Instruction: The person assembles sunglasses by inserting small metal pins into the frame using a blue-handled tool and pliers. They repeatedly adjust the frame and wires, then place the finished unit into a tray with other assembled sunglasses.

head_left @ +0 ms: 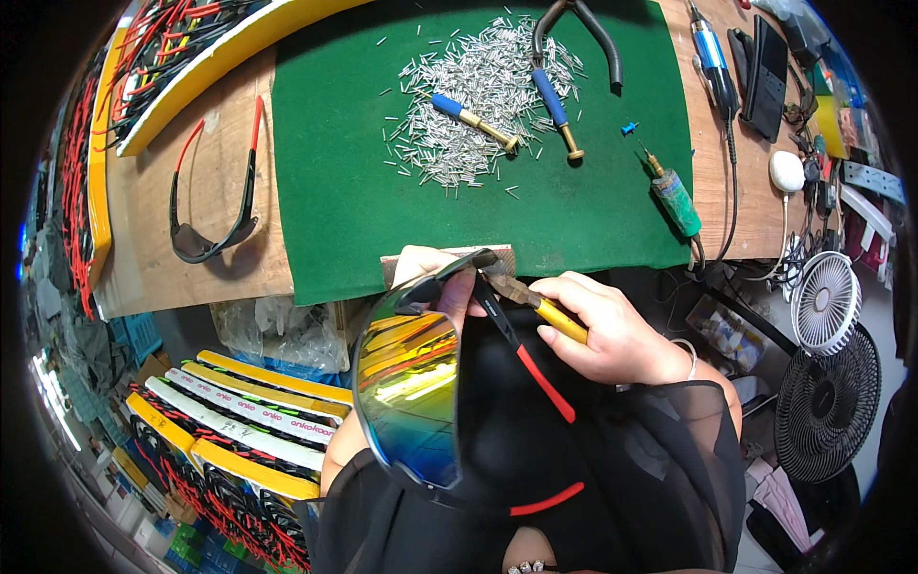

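A pair of sunglasses [409, 397] with a mirrored yellow-to-blue lens, black frame and red temple tips is held in front of my body. My left hand [427, 265] pinches the frame at its upper hinge corner, partly hidden behind the lens. Wrapped round yellow-handled pliers [559, 321] is my right hand [617, 330]. The plier jaws are at that same hinge corner, close to the left fingertips; whether they grip anything there I cannot make out. One black temple [502, 319] slants down to the right, beneath the pliers.
A green mat [335, 182] bears a heap of small metal pins [459, 153], two blue-handled hand tools [550, 98] and black-handled pliers [601, 43]. A green-wrapped electric tool [677, 203] lies at right. Other glasses [212, 247] rest left. Fans [826, 304] and stacked trays [258, 411] flank me.
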`<state>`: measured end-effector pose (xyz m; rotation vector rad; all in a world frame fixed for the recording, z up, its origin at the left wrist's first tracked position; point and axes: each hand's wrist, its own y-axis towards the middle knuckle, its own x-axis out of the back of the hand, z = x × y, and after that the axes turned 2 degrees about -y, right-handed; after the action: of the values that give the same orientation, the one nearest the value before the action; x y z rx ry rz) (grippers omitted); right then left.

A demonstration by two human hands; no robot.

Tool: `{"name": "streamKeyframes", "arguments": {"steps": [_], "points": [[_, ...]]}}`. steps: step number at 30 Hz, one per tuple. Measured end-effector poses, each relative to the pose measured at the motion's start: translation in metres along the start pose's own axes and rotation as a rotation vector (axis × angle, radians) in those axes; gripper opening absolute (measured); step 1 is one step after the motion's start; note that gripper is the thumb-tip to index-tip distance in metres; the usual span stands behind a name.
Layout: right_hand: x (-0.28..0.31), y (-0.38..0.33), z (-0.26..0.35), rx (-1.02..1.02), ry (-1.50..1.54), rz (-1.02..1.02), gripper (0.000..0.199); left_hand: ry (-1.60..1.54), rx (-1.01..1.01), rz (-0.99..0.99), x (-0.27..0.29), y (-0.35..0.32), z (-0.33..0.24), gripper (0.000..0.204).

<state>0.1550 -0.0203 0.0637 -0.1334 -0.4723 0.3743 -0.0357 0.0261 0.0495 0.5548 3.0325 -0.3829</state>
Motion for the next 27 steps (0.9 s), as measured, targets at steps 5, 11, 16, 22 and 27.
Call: {"name": "streamKeyframes", "arguments": {"steps": [5, 11, 16, 22, 27], "points": [[0.000, 0.001, 0.001, -0.008, -0.004, 0.008, 0.032, 0.022, -0.017, -0.001, 0.003, -0.002, 0.003, 0.011], [0.000, 0.002, 0.001, -0.015, 0.017, 0.022, 0.031, -0.011, -0.024, -0.028, 0.001, -0.003, 0.004, 0.011], [-0.001, 0.002, 0.001, -0.002, 0.040, 0.003, 0.031, -0.016, -0.064, 0.007, 0.003, -0.002, 0.006, 0.011], [-0.002, 0.002, 0.000, 0.012, -0.014, 0.030, 0.031, -0.138, 0.202, -0.113, -0.001, -0.002, -0.002, 0.008], [-0.001, 0.001, 0.005, 0.104, -0.118, 0.001, 0.034, -0.777, 0.814, 0.117, 0.027, 0.013, -0.010, 0.015]]}}
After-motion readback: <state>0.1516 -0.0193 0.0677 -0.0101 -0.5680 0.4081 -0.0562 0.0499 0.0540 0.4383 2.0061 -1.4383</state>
